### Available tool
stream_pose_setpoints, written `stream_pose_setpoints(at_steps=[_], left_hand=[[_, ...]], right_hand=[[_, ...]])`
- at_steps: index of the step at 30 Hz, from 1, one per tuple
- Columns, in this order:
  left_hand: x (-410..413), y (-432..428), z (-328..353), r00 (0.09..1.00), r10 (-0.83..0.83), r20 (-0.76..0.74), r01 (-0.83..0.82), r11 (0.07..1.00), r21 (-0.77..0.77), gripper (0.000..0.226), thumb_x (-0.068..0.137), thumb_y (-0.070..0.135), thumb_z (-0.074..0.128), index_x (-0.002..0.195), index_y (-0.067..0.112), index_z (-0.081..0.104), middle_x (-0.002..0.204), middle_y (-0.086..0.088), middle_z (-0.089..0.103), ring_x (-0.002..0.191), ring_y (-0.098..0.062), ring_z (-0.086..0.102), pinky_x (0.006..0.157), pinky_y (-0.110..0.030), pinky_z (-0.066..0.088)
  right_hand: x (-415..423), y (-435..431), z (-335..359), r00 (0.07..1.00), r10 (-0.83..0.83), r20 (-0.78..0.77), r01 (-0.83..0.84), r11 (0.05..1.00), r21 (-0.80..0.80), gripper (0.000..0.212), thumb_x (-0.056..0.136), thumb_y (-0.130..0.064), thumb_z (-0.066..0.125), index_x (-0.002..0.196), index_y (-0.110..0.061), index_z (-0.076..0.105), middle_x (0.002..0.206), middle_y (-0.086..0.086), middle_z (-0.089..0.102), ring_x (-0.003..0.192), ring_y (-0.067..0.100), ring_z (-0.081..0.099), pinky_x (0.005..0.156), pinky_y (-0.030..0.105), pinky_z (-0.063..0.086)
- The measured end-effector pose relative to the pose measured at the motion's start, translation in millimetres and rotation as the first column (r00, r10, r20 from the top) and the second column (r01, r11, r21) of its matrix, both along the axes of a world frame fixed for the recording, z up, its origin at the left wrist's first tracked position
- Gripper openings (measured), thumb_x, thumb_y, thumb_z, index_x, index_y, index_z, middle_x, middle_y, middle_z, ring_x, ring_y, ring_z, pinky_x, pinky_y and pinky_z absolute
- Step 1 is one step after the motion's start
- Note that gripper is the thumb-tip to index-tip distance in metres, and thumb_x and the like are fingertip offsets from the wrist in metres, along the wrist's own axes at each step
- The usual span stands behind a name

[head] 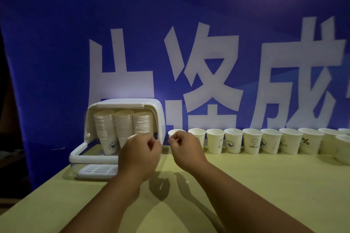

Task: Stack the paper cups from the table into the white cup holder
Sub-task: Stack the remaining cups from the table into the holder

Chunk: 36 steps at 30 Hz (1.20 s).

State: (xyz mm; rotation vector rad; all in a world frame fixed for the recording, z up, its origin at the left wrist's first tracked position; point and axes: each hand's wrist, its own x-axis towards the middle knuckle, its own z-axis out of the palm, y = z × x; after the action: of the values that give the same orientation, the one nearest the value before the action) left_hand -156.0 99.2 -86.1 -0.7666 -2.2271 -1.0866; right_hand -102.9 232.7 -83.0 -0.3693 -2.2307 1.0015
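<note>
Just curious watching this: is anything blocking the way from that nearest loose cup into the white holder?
Only the left hand, raised before the white cup holder opening. The nearest cup stands beside it, behind the right hand.

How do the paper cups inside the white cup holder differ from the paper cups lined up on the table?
The cups in the white plastic cup holder are upside down and nested in three stacks; the row of white paper cups on the yellow-green table stands upright, mouths open, each single, side by side. Both sets are white, some with dark prints.
</note>
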Motion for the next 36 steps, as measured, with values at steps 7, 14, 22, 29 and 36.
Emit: stream_pose_setpoints(at_steps=[7, 14, 22, 29, 36], left_hand=[[44.6, 65.9, -2.4, 0.976, -0.149, 0.157, 0.169, 0.978, -0.123, 0.030, 0.091, 0.035, 0.063, 0.066, 0.018, 0.060, 0.062, 0.000, 0.061, 0.063, -0.017, 0.060, 0.061, -0.036, 0.053], [101.8, 152.4, 3.4, 0.931, -0.296, 0.215, 0.334, 0.928, -0.167, 0.028, 0.091, 0.035, 0.059, 0.069, 0.018, 0.062, 0.064, -0.001, 0.062, 0.067, -0.021, 0.063, 0.058, -0.035, 0.050], [168.1, 263.8, -14.3, 0.875, -0.413, 0.253, 0.462, 0.868, -0.180, 0.026, 0.091, 0.038, 0.060, 0.070, 0.021, 0.062, 0.069, 0.002, 0.065, 0.068, -0.016, 0.062, 0.061, -0.032, 0.050], [206.7, 353.4, -33.9, 0.790, -0.517, 0.329, 0.595, 0.778, -0.204, 0.009, 0.089, 0.032, 0.061, 0.098, 0.030, 0.064, 0.098, 0.007, 0.067, 0.089, -0.013, 0.064, 0.084, -0.039, 0.059], [229.0, 428.5, -57.6, 0.808, -0.520, 0.277, 0.586, 0.661, -0.468, 0.097, 0.092, 0.062, 0.057, 0.153, 0.054, -0.019, 0.165, -0.004, 0.027, 0.147, -0.030, 0.035, 0.114, -0.049, 0.040]], right_hand=[[80.2, 75.5, -6.3, 0.982, -0.168, 0.080, 0.159, 0.981, 0.113, 0.010, 0.098, -0.025, 0.060, 0.097, -0.024, 0.070, 0.078, -0.010, 0.067, 0.070, 0.008, 0.063, 0.066, 0.023, 0.053], [161.9, 168.2, -13.4, 0.940, -0.322, 0.116, 0.299, 0.937, 0.180, 0.010, 0.096, -0.025, 0.063, 0.101, -0.024, 0.071, 0.083, -0.012, 0.068, 0.073, 0.005, 0.063, 0.062, 0.015, 0.046], [248.4, 280.6, -23.2, 0.850, -0.510, 0.130, 0.483, 0.854, 0.192, 0.007, 0.097, -0.025, 0.064, 0.092, -0.027, 0.069, 0.085, -0.012, 0.068, 0.073, 0.007, 0.065, 0.072, 0.025, 0.060], [299.3, 368.8, -31.5, 0.757, -0.643, 0.118, 0.610, 0.759, 0.225, 0.008, 0.099, -0.024, 0.059, 0.097, -0.024, 0.067, 0.089, -0.007, 0.069, 0.075, 0.009, 0.065, 0.080, 0.030, 0.060], [319.3, 424.4, -50.6, 0.762, -0.633, 0.134, 0.627, 0.774, 0.088, 0.084, 0.093, -0.009, 0.067, 0.154, -0.040, 0.019, 0.135, -0.003, 0.055, 0.100, 0.013, 0.052, 0.081, 0.028, 0.053]])
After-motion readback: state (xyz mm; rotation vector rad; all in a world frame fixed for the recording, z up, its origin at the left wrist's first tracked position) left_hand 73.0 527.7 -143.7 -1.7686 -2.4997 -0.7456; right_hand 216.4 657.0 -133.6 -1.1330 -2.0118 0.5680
